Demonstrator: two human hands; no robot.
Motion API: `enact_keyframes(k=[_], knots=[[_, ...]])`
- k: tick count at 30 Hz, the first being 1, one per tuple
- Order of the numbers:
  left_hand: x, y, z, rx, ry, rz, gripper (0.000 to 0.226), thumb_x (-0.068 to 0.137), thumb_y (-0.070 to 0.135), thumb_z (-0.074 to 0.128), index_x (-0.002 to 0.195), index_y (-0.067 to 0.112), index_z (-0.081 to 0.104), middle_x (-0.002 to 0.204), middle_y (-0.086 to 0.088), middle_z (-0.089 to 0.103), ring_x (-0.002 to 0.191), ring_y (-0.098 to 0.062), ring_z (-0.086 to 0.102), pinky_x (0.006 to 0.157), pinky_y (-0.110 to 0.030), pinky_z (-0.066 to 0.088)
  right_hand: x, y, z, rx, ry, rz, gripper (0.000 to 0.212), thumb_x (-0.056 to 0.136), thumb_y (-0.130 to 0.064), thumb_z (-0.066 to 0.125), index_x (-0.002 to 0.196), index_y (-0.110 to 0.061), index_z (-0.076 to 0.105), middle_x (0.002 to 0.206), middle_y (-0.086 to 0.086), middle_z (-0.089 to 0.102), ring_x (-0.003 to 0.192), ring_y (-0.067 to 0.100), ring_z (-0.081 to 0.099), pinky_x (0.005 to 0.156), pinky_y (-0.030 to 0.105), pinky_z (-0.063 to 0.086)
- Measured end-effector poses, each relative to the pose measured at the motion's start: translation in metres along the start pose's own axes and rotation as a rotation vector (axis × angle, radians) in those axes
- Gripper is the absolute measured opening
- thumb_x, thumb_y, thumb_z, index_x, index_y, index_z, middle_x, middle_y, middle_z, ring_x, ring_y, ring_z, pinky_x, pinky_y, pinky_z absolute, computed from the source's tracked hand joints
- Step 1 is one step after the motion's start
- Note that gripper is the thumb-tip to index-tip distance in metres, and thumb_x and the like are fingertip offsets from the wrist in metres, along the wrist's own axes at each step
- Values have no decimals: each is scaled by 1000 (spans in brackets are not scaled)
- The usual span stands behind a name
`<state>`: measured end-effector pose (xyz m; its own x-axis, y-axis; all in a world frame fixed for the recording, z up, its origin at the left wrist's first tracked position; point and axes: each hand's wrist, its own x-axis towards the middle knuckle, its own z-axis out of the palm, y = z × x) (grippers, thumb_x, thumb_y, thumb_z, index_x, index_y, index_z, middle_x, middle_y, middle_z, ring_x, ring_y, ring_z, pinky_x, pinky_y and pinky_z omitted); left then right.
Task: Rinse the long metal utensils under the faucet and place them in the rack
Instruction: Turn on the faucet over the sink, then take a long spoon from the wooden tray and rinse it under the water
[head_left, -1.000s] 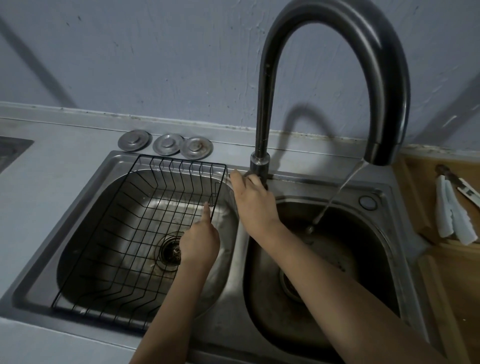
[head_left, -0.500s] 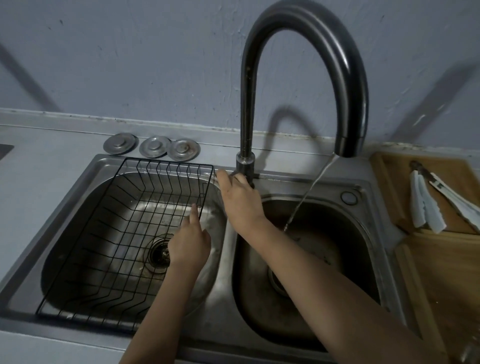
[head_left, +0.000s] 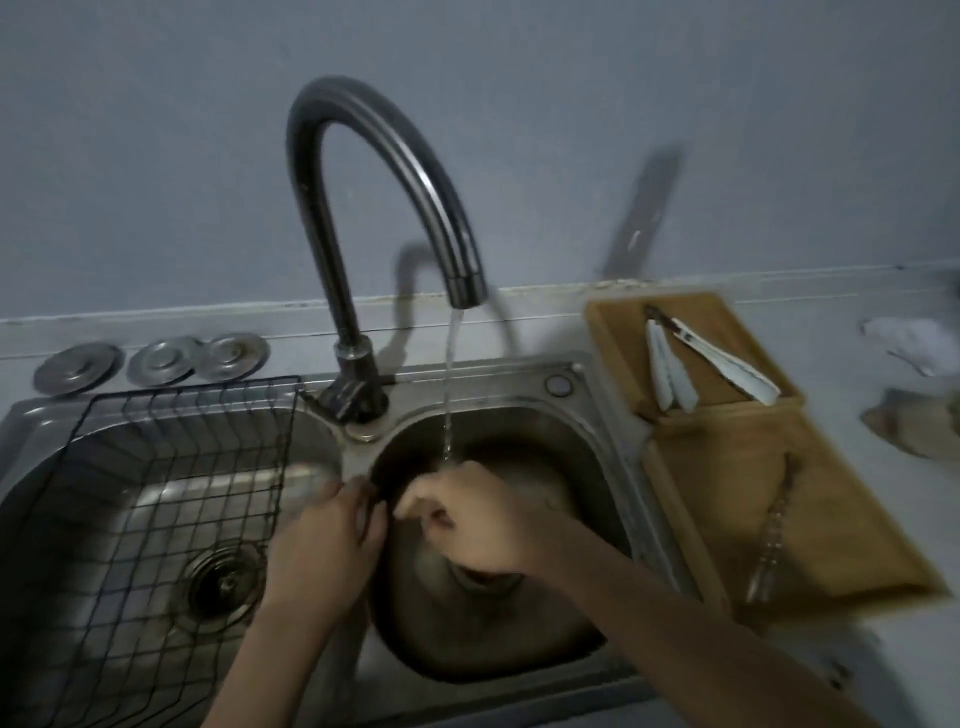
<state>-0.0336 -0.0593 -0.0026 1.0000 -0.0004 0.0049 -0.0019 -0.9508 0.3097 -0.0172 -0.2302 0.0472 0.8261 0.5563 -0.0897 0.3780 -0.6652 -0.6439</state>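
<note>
The dark gooseneck faucet (head_left: 363, 171) runs a thin stream of water (head_left: 451, 384) into the right basin (head_left: 597, 467). The stream lands on my right hand (head_left: 467, 514), whose fingers are curled with nothing visible in them. My left hand (head_left: 322, 540) is beside it over the divider between the basins, fingers loosely bent, holding nothing, fingertips almost touching the right hand. A black wire rack (head_left: 171, 467) sits in the left basin. A long metal utensil (head_left: 774, 530) lies on the wooden board (head_left: 857, 545) to the right. Tongs with white tips (head_left: 727, 358) lie further back.
Three round metal sink plugs (head_left: 161, 358) lie on the counter behind the rack. The left basin's drain (head_left: 223, 584) shows through the rack. Blurred pale objects (head_left: 914, 415) lie on the counter at the far right. The wall stands close behind the faucet.
My right hand has left the faucet base and dropped under the stream. My left hand moved right from the rack to meet it. The view swung to the right and shows more of the board.
</note>
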Motion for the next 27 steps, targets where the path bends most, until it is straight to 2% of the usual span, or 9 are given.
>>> enact_keyframes(k=[3,6,9,11,14,16,18,20,27], knots=[[0,25,4,22,-303,134,25,86,51,46,87,32,61,89,6,68,84,-14,65,71,-31,52,-50,19,-39,23,140,151,21,82,-8,54,90,-20,71,86,-2,72,76,7,64,73,25,52],[7,71,20,-157,-428,361,15,86,47,47,84,39,59,85,14,67,83,-5,64,78,-32,53,-84,44,-68,-2,500,247,16,86,-12,57,98,-19,65,93,-3,70,82,6,62,76,27,53],[14,128,41,-37,-276,702,30,85,42,44,110,32,59,109,8,63,99,-15,62,84,-36,51,-113,75,-80,-258,915,374,22,88,-12,55,109,-16,57,103,1,65,90,13,60,77,27,49],[19,165,52,165,-116,963,38,83,39,47,116,25,59,111,1,64,100,-21,62,80,-39,53,-133,101,-83,-441,1071,406,23,87,-8,54,110,-11,56,103,8,64,93,23,60,77,34,50],[28,200,65,366,-30,1217,46,68,40,73,112,27,66,103,0,72,94,-19,68,78,-33,56,-149,131,-82,-484,1033,606,25,88,-10,52,113,-8,52,106,13,62,95,29,59,77,39,51],[36,217,73,429,-63,1280,62,64,39,78,122,27,61,114,-2,69,103,-20,66,84,-34,54,-157,147,-80,-424,922,811,24,90,-15,50,113,-7,52,106,13,61,93,28,59,73,35,48],[42,228,84,496,-131,1338,64,82,26,64,141,23,40,138,-9,51,126,-27,49,103,-41,42,-162,160,-77,-335,865,977,25,92,-21,47,113,-9,52,104,9,61,89,25,60,67,32,44],[47,240,91,572,-219,1389,58,91,14,46,146,17,27,146,-12,37,135,-30,34,111,-43,31,-167,168,-73,-266,844,1079,29,92,-27,46,117,-12,50,101,6,62,85,23,60,64,31,42],[59,260,94,527,-317,1433,31,89,0,43,117,9,55,115,-9,57,103,-25,52,87,-38,48,-176,186,-63,-48,728,1225,34,89,-39,51,108,-11,51,86,2,56,85,27,61,63,31,44]])
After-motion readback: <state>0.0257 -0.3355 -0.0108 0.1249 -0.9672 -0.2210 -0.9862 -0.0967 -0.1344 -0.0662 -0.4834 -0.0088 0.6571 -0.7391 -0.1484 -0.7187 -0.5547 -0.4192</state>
